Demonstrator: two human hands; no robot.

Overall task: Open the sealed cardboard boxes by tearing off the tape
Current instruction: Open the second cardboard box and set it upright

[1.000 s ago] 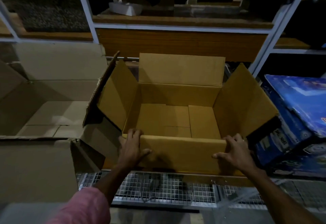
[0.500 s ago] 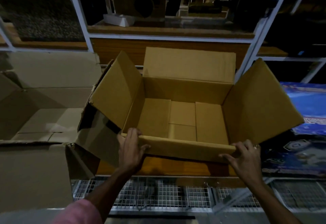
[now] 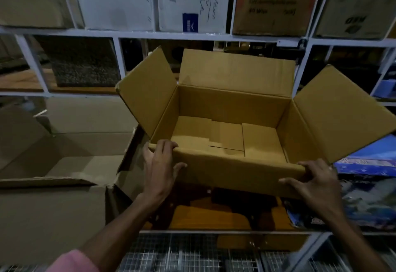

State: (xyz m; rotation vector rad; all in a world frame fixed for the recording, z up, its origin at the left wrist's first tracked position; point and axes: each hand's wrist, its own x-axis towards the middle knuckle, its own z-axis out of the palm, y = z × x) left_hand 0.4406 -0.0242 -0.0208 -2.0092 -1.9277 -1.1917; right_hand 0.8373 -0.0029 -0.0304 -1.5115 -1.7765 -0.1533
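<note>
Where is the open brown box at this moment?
The open brown box is centre frame, held by both hands, right of the larger opened box.

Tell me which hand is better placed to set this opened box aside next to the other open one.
Left, probably. The left hand grips the opened box at its near-left corner, the side nearest the other open box. The right hand holds the far corner.

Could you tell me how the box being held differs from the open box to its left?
The held cardboard box is gripped at its near wall by the left hand and right hand; the larger grey-brown box is untouched. The held box looks crisp; the larger one has torn edges. Both are open and appear empty.
</note>
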